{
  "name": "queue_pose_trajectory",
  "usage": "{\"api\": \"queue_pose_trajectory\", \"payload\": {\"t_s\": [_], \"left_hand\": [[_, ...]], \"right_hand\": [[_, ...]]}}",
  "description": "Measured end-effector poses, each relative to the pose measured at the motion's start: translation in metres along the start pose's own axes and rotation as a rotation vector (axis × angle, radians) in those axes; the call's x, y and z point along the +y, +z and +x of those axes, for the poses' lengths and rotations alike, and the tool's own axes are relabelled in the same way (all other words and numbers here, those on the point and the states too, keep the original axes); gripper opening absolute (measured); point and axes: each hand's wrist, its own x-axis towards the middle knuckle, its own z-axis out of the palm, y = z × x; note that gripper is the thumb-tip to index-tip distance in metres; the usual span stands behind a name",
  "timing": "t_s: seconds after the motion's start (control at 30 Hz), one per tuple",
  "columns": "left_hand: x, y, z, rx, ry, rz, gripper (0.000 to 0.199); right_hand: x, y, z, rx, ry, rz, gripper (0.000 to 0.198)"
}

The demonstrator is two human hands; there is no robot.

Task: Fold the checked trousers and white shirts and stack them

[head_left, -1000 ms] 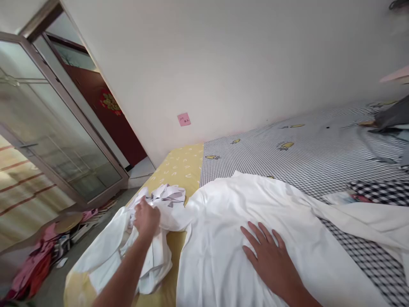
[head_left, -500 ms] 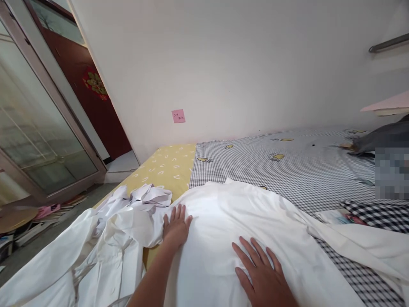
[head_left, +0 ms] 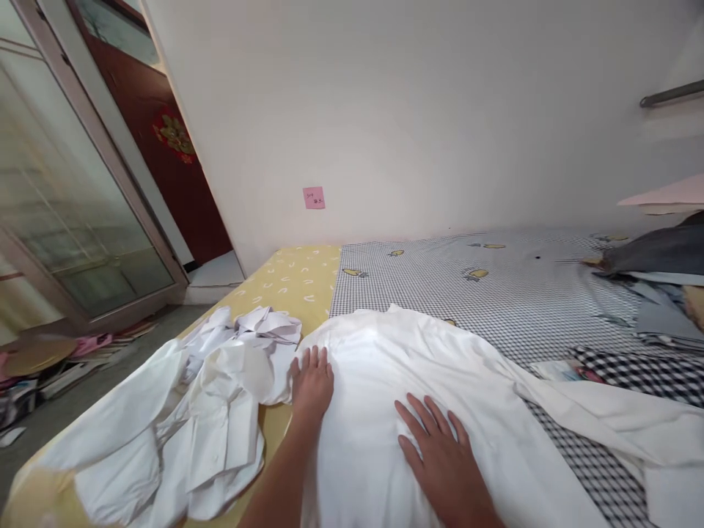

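Note:
A white long-sleeved garment (head_left: 374, 433) lies spread on the bed, one sleeve (head_left: 599, 418) reaching out to the right. My left hand (head_left: 313, 381) rests flat on its left edge, fingers stretched forward. Flat on the middle of the cloth lies my right hand (head_left: 437, 447), its fingers spread. Neither hand grips anything. Just left of my left hand, a crumpled white button-up shirt (head_left: 212, 433) lies in a heap, with more rumpled white cloth (head_left: 269, 323) behind it.
Yellow patterned bedding (head_left: 291, 275) and a black-and-white checked sheet (head_left: 418, 275) cover the bed. Folded clothes (head_left: 668, 308) are stacked at the right. A white wall with a pink note (head_left: 314, 197) stands behind. On the floor at left are books (head_left: 71, 378), near a glass door (head_left: 71, 191).
The view has shifted slightly, showing more of the shirt heap and bed edge at left. Both hands stay flat on the garment; the left fingers are closer together.

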Motion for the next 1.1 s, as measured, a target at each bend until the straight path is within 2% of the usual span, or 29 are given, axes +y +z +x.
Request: {"api": "queue_pose_trajectory", "payload": {"t_s": [0.2,0.37,0.57,0.67,0.77,0.83,0.9,1.0,1.1], "left_hand": [[0.008,-0.009,-0.06,0.059,0.005,0.001,0.049],[0.011,-0.012,-0.127,0.094,0.022,-0.047,0.048],[0.016,0.017,-0.227,0.248,-0.029,0.02,0.059],[0.007,0.025,-0.255,0.257,0.019,-0.049,0.062],[-0.013,0.004,-0.252,0.167,-0.025,-0.271,0.049],[-0.029,-0.024,-0.235,0.151,-0.19,-0.452,0.049],[-0.045,-0.056,-0.211,0.203,-0.392,-0.563,0.053],[-0.069,-0.101,-0.166,0.307,-0.469,-0.489,0.06],[-0.089,-0.132,-0.118,0.297,-0.47,-0.33,0.07]], "right_hand": [[-0.005,-0.007,0.0,-0.026,0.03,0.0,0.051],[-0.008,-0.011,-0.001,-0.024,0.039,-0.037,0.053],[-0.008,-0.008,-0.002,-0.024,0.042,-0.077,0.055],[-0.006,-0.003,-0.003,0.009,0.025,-0.077,0.055],[-0.003,0.003,-0.004,0.043,0.027,-0.053,0.058],[-0.002,0.006,-0.005,0.059,0.027,-0.03,0.06],[0.0,0.008,-0.006,0.074,0.02,-0.01,0.061],[0.002,0.014,-0.007,0.123,0.005,0.01,0.063],[0.004,0.021,-0.007,0.176,-0.024,0.033,0.063]]}}
